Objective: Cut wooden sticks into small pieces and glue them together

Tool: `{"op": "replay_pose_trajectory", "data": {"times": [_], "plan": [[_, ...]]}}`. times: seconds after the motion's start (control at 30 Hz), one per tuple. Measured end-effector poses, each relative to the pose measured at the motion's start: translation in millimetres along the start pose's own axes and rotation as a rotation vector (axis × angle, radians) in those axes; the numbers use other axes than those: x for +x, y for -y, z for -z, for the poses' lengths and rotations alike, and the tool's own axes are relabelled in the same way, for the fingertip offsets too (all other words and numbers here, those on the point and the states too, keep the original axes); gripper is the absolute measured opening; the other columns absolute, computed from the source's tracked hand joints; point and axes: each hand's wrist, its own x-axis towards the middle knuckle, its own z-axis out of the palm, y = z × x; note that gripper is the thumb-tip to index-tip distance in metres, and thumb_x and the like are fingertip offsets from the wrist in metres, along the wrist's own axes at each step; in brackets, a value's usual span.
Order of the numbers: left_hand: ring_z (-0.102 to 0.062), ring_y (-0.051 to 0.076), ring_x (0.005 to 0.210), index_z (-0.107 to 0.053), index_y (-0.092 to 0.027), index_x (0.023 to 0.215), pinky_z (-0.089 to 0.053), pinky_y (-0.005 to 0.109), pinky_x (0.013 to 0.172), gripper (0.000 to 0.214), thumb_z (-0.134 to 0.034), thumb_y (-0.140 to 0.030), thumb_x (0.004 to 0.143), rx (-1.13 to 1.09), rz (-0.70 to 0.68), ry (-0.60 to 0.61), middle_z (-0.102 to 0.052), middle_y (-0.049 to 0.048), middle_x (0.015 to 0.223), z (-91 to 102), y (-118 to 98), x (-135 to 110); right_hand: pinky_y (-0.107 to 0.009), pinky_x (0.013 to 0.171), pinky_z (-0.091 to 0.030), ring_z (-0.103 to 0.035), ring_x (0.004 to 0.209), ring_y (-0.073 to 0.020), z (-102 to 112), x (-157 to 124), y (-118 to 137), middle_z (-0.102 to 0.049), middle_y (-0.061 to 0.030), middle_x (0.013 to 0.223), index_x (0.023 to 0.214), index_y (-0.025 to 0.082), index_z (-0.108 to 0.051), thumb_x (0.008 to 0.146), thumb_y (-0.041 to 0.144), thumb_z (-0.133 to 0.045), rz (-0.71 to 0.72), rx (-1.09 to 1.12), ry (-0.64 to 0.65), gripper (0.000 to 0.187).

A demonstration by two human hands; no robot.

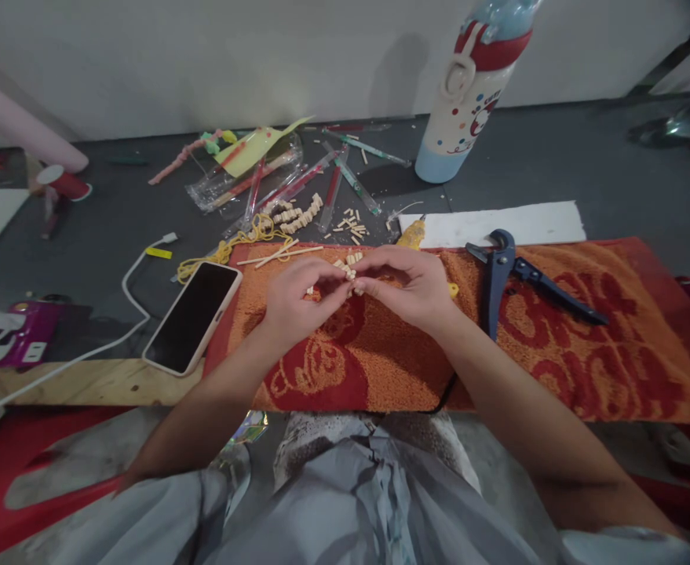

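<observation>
Centrally, the left hand [293, 304] and right hand [410, 289] pinch small wooden pieces [350, 273] together (apparently joining them; fine alignment matters) above the towel [556, 337].

bottle [472, 102]: cap cut by top edge | pale pieces [349, 272]: too small to identify | pink tube [20, 125]: cut left
</observation>
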Motion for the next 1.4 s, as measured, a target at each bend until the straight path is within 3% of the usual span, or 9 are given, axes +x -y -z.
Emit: {"op": "replay_pose_trajectory", "data": {"times": [0.23,0.37,0.6,1.03,1.4], "plan": [[-0.063,0.011,0.066,-0.069,-0.020,0.079,-0.050,0.025,0.064,0.011,-0.068,-0.030,0.084,0.056,0.003,0.041,-0.072,0.0011,0.074,1.2,1.0,-2.3,-0.029,0.070,-0.054,-0.067,0.075,-0.0155,0.1,-0.1,-0.2,-0.075,-0.0045,0.082,0.083,0.021,-0.074,0.084,0.034,-0.069,0.054,-0.048,-0.008,0.014],[-0.064,0.012,0.068,-0.070,-0.020,0.083,-0.051,0.026,0.066,0.013,-0.066,-0.033,0.085,0.022,-0.021,0.006,-0.072,0.0019,0.076,1.3,0.0,-3.0,-0.030,0.069,-0.053,-0.066,0.074,-0.0149,1.4,0.4,-0.1,-0.074,-0.0048,0.082,0.085,0.021,-0.074,0.086,0.035,-0.067,0.069,-0.037,0.008,0.015],[-0.065,0.012,0.067,-0.070,-0.020,0.078,-0.053,0.026,0.067,0.012,-0.065,-0.027,0.086,-0.027,-0.024,-0.043,-0.074,0.0016,0.075,1.9,-0.9,-0.9,-0.031,0.076,-0.054,-0.067,0.078,-0.0147,3.5,1.9,-1.3,-0.075,-0.0029,0.083,0.085,0.023,-0.073,0.086,0.029,-0.067,0.160,-0.083,0.039,0.009],[-0.067,0.010,0.070,-0.068,-0.018,0.080,-0.051,0.022,0.067,0.005,-0.067,-0.014,0.084,-0.113,-0.135,-0.050,-0.073,0.0007,0.076,1.0,-3.1,-0.9,-0.030,0.076,-0.054,-0.068,0.079,-0.0151,3.8,0.4,-2.8,-0.075,-0.0018,0.081,0.084,0.024,-0.073,0.088,0.027,-0.066,0.239,-0.148,0.037,0.009],[-0.065,0.010,0.068,-0.066,-0.017,0.084,-0.051,0.022,0.065,0.006,-0.069,-0.021,0.082,-0.115,-0.102,-0.049,-0.073,0.0012,0.077,-2.7,-0.6,1.4,-0.028,0.069,-0.052,-0.065,0.074,-0.0134,-3.1,0.4,-6.8,-0.072,-0.0022,0.080,0.086,0.022,-0.072,0.087,0.030,-0.067,0.162,-0.059,-0.029,0.010]]}}
